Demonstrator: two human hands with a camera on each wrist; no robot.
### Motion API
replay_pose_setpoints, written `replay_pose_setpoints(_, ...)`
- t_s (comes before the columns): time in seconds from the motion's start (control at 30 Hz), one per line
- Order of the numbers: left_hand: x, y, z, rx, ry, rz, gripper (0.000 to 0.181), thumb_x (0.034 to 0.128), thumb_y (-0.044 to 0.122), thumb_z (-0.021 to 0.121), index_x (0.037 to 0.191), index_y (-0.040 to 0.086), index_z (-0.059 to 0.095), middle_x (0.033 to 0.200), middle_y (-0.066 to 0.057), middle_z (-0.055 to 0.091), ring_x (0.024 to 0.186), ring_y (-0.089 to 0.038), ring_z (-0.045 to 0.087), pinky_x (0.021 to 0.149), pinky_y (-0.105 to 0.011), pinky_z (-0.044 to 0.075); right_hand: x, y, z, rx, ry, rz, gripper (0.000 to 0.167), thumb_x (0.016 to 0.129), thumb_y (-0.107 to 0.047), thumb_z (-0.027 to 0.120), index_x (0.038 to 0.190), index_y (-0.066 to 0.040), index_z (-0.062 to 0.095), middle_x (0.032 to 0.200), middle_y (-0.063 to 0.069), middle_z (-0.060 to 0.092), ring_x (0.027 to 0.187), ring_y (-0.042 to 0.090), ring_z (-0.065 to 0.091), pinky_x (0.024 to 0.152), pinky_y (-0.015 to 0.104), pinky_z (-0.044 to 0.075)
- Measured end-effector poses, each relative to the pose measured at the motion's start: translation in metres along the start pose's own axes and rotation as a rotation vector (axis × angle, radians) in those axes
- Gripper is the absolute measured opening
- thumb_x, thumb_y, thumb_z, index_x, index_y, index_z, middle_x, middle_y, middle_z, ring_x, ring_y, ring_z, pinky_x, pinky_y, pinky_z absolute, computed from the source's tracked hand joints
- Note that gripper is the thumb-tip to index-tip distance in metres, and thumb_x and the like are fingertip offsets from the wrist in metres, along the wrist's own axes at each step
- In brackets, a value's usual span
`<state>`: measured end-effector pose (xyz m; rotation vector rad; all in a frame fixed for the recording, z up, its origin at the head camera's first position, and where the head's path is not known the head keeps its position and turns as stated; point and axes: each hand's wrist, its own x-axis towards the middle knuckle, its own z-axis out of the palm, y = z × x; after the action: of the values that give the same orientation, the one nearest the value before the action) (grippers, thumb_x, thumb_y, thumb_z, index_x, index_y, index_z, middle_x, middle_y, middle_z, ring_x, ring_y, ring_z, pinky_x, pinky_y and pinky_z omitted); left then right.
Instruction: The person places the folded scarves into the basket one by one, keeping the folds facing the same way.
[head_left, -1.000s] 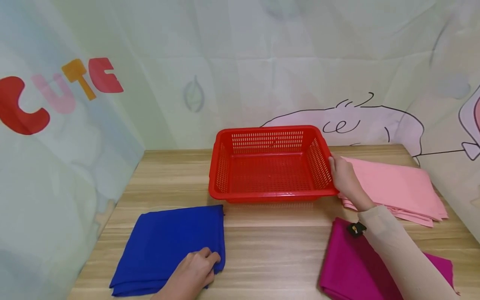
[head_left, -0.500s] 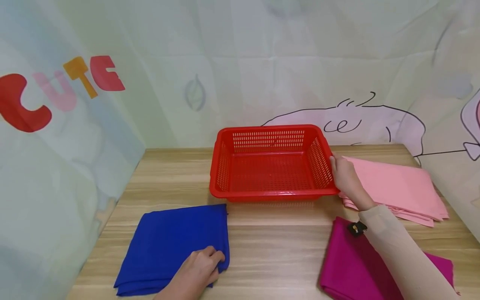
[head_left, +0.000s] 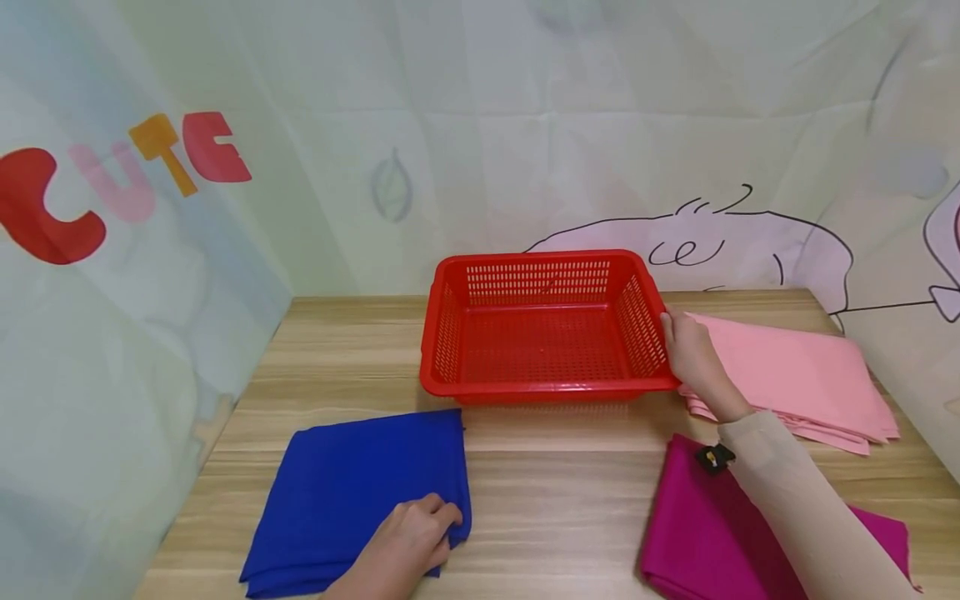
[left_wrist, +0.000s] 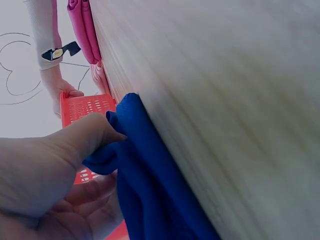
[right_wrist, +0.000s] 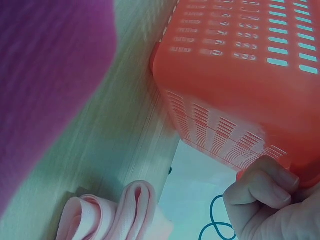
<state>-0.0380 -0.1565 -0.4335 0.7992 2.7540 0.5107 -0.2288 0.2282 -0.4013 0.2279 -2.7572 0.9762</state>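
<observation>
magenta cloth (head_left: 708,533) at four o'clock in your head view, partly hidden by your right sleeve (head_left: 798,508), blue cloth (left_wrist: 155,187) cropped at six o'clock in your left wrist view

The basket (head_left: 547,388) is glossy plastic, the blue cloth (head_left: 360,483) matt, the table (head_left: 551,508) smooth and wood-grained

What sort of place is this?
Probably a small staged booth or play corner, though home or studio I can't tell: a creased, cartoon-printed backdrop lettered CUTE, close around a wood-grain table bearing a red basket and folded blue cloth.
</observation>
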Motion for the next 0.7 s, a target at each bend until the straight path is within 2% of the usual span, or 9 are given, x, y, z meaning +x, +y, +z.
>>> replay_pose_setpoints(0.13, 0.0015, 0.0029, 0.0008, 0.003, 0.004, 0.01, 0.017, 0.0825, 0.001, 0.074, 0.099, 0.005, 0.071, 0.085, -0.003, 0.064, 0.073, -0.01, 0.062, 0.064, -0.027, 0.057, -0.0001, -0.0005, -0.0002, -0.001, -0.006, 0.008, 0.038, 0.109, -0.011, 0.032, 0.129, 0.015, 0.05, 0.085, 0.025, 0.055, 0.074, 0.036, 0.055, 0.069, 0.054, 0.048)
replay_pose_setpoints(0.7, 0.0073, 0.0074, 0.0025, -0.008, -0.031, -0.019, 0.018, 0.0833, 0.001, 0.073, 0.1, 0.006, 0.072, 0.086, -0.003, 0.065, 0.073, -0.009, 0.062, 0.067, -0.027, 0.058, 0.0003, 0.0006, 0.0001, -0.003, 0.008, -0.01, 0.036, 0.109, -0.011, 0.032, 0.123, 0.015, 0.053, 0.08, 0.023, 0.055, 0.07, 0.035, 0.055, 0.066, 0.054, 0.049)
